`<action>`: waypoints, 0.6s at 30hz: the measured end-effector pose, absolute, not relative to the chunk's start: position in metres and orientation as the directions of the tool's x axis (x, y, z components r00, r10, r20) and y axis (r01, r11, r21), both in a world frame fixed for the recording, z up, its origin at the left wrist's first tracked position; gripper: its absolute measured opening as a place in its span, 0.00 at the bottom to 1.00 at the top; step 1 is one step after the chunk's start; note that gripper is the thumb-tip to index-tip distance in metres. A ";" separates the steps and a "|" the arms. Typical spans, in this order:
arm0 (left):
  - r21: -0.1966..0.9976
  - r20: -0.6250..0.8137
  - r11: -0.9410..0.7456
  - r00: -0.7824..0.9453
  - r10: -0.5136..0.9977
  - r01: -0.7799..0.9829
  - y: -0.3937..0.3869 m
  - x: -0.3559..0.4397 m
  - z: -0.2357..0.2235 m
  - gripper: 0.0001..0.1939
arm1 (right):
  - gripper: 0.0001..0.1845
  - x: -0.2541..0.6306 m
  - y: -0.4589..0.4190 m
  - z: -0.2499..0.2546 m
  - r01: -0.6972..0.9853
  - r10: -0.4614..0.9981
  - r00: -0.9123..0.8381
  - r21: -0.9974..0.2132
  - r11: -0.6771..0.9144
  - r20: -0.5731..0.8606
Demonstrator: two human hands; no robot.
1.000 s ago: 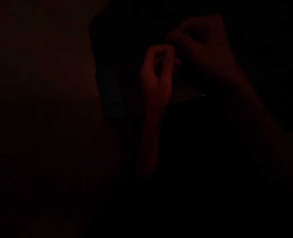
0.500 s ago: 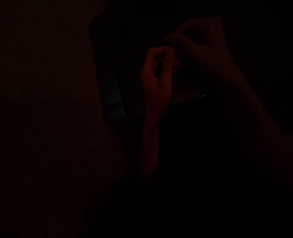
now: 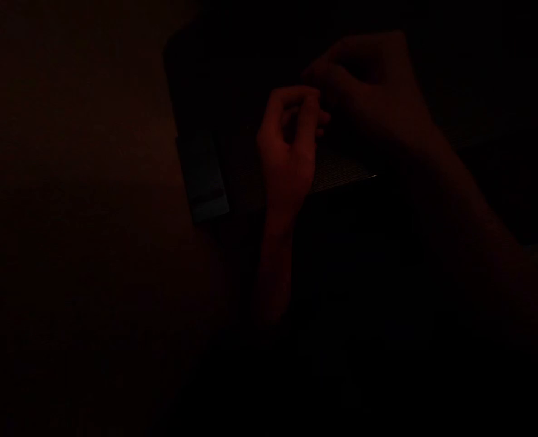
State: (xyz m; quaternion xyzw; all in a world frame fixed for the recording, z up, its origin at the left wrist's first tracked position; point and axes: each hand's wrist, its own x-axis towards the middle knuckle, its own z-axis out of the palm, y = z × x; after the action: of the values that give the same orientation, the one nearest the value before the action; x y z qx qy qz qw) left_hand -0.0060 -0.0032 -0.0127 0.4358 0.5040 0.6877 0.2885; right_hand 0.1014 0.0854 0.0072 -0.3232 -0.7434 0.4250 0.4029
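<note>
The scene is very dark, with a dim reddish light on my hands. My left hand (image 3: 289, 142) is closed in a pinch, thumb against forefinger, above the near edge of a dark table (image 3: 341, 170). Whatever its fingertips hold is too small and dark to name. Just beyond and to the right, my right hand (image 3: 371, 85) is closed too, its thumb and forefinger pressed together close to the left fingertips. What lies between those fingers cannot be made out.
A flat dark rectangular thing (image 3: 202, 176), phone-like in shape, lies at the table's left corner, to the left of my left hand. Past the table's left side a dim brownish floor (image 3: 77, 121) shows. Deep shadow hides the rest.
Both hands keep nearly the same place and pinched pose, with only slight shifts of the right hand's fingers. The light dims, then brightens a little.
</note>
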 end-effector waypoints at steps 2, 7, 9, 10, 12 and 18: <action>0.943 0.316 -0.331 -0.442 0.839 0.047 -0.003 -0.007 -0.013 0.12 | 0.10 0.101 0.086 0.007 0.143 0.820 -0.469 -0.888 0.437 0.328; 0.943 0.322 -0.326 -0.444 0.836 0.070 -0.001 -0.008 -0.014 0.19 | 0.10 0.101 0.088 0.004 0.163 0.823 -0.464 -0.882 0.442 0.326; 0.930 0.356 -0.358 -0.447 0.820 0.084 -0.001 -0.007 -0.014 0.21 | 0.10 0.100 0.089 0.003 0.161 0.820 -0.466 -0.880 0.448 0.332; 0.923 0.372 -0.373 -0.449 0.812 0.091 -0.001 -0.007 -0.014 0.22 | 0.11 0.100 0.089 0.003 0.156 0.818 -0.466 -0.878 0.452 0.338; 0.916 0.391 -0.389 -0.447 0.805 0.101 -0.001 -0.006 -0.015 0.22 | 0.11 0.100 0.089 0.003 0.144 0.815 -0.463 -0.878 0.456 0.348; 0.912 0.395 -0.400 -0.451 0.801 0.089 -0.001 -0.006 -0.015 0.12 | 0.11 0.100 0.089 0.003 0.127 0.817 -0.462 -0.886 0.446 0.345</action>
State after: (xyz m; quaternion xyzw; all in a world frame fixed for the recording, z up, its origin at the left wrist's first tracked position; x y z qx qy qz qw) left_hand -0.0057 -0.0012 -0.0151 0.4584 0.4852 0.6999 0.2542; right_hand 0.0995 0.0888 0.0031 -0.3168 -0.7447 0.4201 0.4107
